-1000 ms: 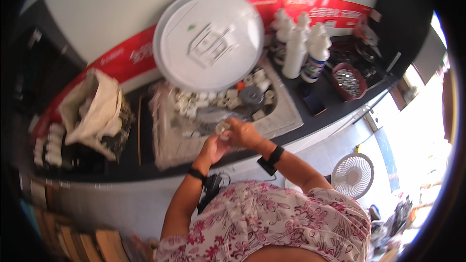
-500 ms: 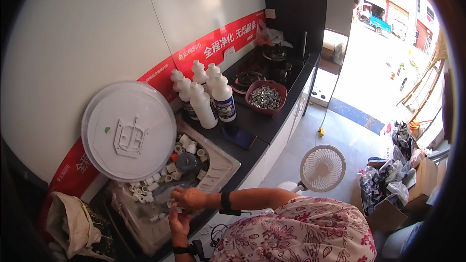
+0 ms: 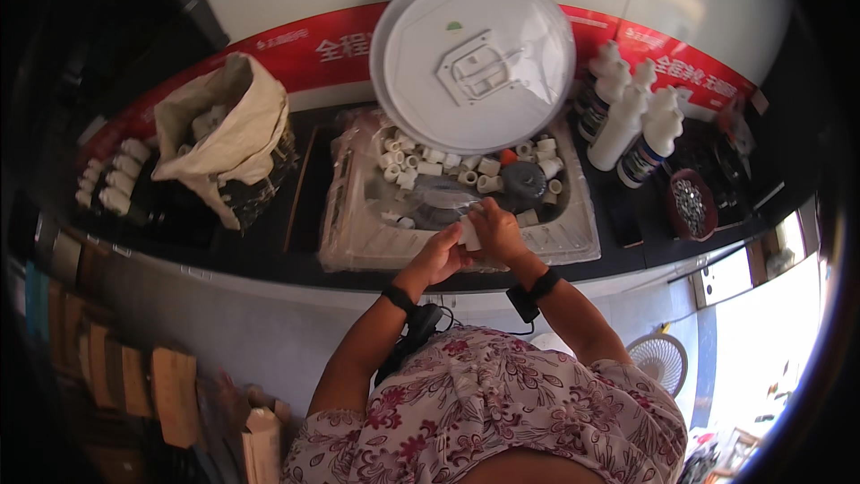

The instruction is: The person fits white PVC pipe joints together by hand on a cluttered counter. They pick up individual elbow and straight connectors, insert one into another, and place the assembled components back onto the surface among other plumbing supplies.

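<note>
A small white plastic pipe fitting (image 3: pixel 468 235) is between my two hands above the front edge of the sink. My left hand (image 3: pixel 437 256) is closed around its lower side. My right hand (image 3: pixel 498 231) grips it from the top right, its fingers bent over it. Part of the fitting is hidden by the fingers. Beyond the hands, many white pipe fittings (image 3: pixel 488 184) lie loose in the film-wrapped sink (image 3: pixel 345 224), along with a dark grey round piece (image 3: pixel 524 183) and a small orange one (image 3: pixel 508 157). Clear plastic film (image 3: pixel 439 202) lies in the basin.
A large white round disc (image 3: pixel 421 63) leans against the wall behind the sink. On the left stands an open cloth sack (image 3: pixel 260 116) beside white fittings (image 3: pixel 121 181). White bottles (image 3: pixel 618 130) and a reddish bowl of metal nuts (image 3: pixel 690 204) are at right. A fan (image 3: pixel 658 363) stands on the floor.
The view has swung left, bringing the sack and floor boxes into sight and the doorway toward the edge. Both hands stay together at the sink's front, with the white fitting now showing more plainly.
</note>
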{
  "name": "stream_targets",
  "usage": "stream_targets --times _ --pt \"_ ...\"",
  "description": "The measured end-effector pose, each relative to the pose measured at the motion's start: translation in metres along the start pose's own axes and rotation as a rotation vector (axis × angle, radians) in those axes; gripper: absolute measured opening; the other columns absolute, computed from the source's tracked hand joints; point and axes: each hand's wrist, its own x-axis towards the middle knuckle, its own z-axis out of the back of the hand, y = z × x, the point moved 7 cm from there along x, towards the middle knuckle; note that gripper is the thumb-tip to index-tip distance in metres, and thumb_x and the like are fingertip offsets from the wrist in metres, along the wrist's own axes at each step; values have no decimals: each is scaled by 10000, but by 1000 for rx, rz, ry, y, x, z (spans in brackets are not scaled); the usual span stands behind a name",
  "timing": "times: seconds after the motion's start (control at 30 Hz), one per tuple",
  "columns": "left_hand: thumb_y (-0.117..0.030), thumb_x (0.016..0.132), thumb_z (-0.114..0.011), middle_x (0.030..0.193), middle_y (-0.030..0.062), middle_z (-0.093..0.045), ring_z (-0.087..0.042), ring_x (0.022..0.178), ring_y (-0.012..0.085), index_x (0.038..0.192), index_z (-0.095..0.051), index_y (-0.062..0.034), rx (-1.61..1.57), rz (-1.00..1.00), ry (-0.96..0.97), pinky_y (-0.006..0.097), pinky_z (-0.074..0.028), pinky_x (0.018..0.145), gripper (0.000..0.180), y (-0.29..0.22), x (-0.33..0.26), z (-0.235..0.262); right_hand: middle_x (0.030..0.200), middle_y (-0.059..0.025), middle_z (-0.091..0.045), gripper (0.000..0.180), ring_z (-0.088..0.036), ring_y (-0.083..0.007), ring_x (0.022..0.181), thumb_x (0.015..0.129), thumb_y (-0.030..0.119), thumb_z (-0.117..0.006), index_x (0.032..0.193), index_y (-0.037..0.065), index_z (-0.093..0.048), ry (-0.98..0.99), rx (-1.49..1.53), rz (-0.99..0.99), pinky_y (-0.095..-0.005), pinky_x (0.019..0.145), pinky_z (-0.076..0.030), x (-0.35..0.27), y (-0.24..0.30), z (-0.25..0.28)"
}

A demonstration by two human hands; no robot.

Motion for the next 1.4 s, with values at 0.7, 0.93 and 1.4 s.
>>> stream_targets --times 0.7,0.93,1.4 --pt "-527 764 -548 756 -1 -548 -502 576 133 919 -526 -141 131 104 -14 237 -365 492 417 -3 -15 -16 669 -140 -543 258 -519 -192 616 859 263 -492 843 8 -531 -34 566 -292 -314 589 -417 2 -38 -1" --pt "-577 741 -529 759 -6 -534 -495 602 128 912 -503 -150 99 116 63 232 -366 498 461 -1 -16 -16 673 -181 -537 234 -530 -382 647 819 208 -530 903 -6 -483 -140 411 50 -396 594 -429 11 6 29" --pt "-549 785 -494 774 27 -541 -494 609 143 926 -524 -121 47 139 65 242 -367 515 452 0 -15 -15 714 -147 -560 212 -531 -210 622 813 191 -547 920 9 -517 77 653 -270 -320 597 -427 4 -6 22"
